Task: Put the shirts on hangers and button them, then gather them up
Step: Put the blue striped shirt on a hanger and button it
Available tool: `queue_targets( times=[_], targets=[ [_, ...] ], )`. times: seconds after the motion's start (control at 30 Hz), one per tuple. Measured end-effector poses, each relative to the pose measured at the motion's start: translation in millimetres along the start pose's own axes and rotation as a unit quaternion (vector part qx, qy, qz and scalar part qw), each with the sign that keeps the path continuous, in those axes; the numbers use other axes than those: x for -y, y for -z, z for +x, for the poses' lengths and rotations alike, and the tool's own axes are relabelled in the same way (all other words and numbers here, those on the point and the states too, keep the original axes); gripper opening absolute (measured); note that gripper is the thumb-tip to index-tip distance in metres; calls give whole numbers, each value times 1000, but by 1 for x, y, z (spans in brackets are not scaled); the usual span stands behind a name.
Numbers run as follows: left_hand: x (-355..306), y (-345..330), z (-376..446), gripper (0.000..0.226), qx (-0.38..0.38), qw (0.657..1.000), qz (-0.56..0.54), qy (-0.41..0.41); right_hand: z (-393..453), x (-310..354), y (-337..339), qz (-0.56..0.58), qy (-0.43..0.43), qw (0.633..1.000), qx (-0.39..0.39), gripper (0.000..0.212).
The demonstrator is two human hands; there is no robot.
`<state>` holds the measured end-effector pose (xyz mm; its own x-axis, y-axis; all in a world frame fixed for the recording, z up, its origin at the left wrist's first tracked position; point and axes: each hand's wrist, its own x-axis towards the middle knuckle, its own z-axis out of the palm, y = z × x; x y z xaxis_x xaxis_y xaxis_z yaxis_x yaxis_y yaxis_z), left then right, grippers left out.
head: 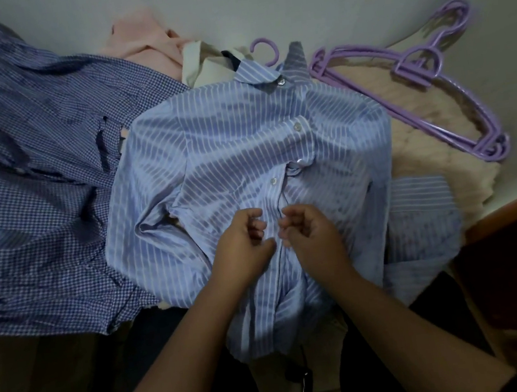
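Both hands — left hand [243,243], right hand [308,229] — grip pinching the striped shirt [243,138] placket.

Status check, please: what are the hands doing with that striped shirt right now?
Left hand and right hand pinching the placket of the striped shirt, mid-front. Upper buttons look done. Spare purple hangers to the right. Nothing in the way.

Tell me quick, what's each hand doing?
Left hand: fingers curled, pinching the striped shirt at its front edge.
Right hand: fingers curled, pinching the shirt's other front edge.
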<state>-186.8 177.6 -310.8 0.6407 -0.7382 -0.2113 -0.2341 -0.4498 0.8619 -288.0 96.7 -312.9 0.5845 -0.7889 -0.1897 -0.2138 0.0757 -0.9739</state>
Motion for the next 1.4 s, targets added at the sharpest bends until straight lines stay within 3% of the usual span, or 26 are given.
queue_targets(
  times=[0.17, 0.37, 0.63, 0.8, 0.9, 1.07, 1.17, 1.4],
  targets=[
    [1, -9, -5, 76, 20, 997, 68, -16, 3, -5, 9, -22, -2, 999, -31, 24],
    [7, -4, -7, 42, -78, 996, 17, -38, 5, -9, 12, -23, -7, 999, -28, 24],
    [2, 0, -9, 27, -105, 993, -49, -19, 8, -1, 7, -34, 14, 999, 13, 25],
    [-2, 8, -15, 27, -206, 968, -141, -23, 10, 3, 2, -46, 11, 991, 125, 27],
    [-7, 1, -17, 28, -177, 974, -137, -19, 13, 4, -1, -58, -5, 987, 150, 32],
    [-5, -14, -13, 31, -78, 992, -103, 3, 17, 0, 8, -67, -1, 995, 67, 27],
    [-3, -18, -11, 30, -73, 993, -88, 4, 13, -3, 11, -73, -5, 997, 36, 23],
    [6, -23, -10, 32, -103, 990, -91, 17, 13, -2, 1, -238, 24, 971, 22, 12]
  ],
)
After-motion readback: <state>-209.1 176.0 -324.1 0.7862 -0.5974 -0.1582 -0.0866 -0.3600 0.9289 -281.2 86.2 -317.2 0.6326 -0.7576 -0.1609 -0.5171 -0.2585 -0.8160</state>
